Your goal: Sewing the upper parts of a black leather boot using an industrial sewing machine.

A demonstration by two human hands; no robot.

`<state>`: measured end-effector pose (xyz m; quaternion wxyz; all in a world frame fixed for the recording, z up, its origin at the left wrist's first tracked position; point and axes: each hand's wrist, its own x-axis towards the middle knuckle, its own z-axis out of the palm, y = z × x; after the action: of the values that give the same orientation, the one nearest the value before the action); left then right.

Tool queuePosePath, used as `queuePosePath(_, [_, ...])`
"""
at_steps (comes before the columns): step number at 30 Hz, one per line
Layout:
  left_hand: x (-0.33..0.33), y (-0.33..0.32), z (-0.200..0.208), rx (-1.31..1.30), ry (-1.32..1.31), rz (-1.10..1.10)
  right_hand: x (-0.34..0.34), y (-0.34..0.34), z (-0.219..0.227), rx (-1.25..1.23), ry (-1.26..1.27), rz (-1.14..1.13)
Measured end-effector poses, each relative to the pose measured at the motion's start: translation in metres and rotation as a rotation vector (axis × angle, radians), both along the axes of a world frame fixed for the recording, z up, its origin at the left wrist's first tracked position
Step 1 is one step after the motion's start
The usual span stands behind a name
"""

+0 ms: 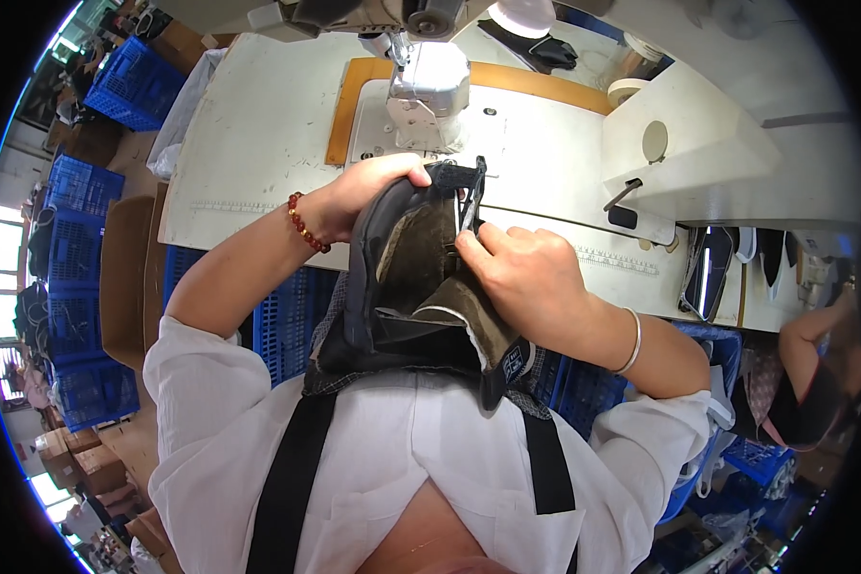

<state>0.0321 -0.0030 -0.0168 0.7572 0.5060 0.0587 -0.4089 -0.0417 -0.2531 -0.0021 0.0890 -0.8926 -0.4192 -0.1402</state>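
- Dark upper (359, 287), boot-like by its look, sits centre frame, opening toward the wearer; brown lining (416, 249) shows.
- Left hand (349, 196), centre-left: grasping the upper's top edge, thumb over the rim.
- Right hand (531, 277), right of centre: fingers curled in a pinch at the upper's right edge, just below a thin black strip (478, 182); whether strip or edge is in the pinch, can't tell.
- Machine post (429, 100) stands beyond the upper, upper centre; white table (258, 115) around it.
- Doing it well, my judgement: left grip firm, so the rim doesn't twist under the right hand's pull.
- Pinch near the edge, small even tugs, strip flat and unkinked.
- Loose lining flap (464, 301) should stay clear of the fingers; folds could snag.
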Motion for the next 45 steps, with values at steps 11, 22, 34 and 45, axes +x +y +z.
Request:
queuePosePath(11, [0.004,-0.002,-0.021,-0.140,0.011,-0.052,0.036,-0.016,-0.035,0.335,0.448,0.281])
queuePosePath(22, [0.002,-0.008,-0.007,-0.192,0.044,-0.098,0.027,-0.013,-0.022,0.396,0.491,0.253])
queuePosePath(34, [0.002,-0.003,-0.014,0.024,0.003,0.035,0.006,-0.009,-0.016,0.196,0.184,0.031])
queuePosePath(45, [-0.001,-0.005,-0.005,-0.012,0.072,0.041,0.007,-0.007,-0.010,0.094,0.171,0.041])
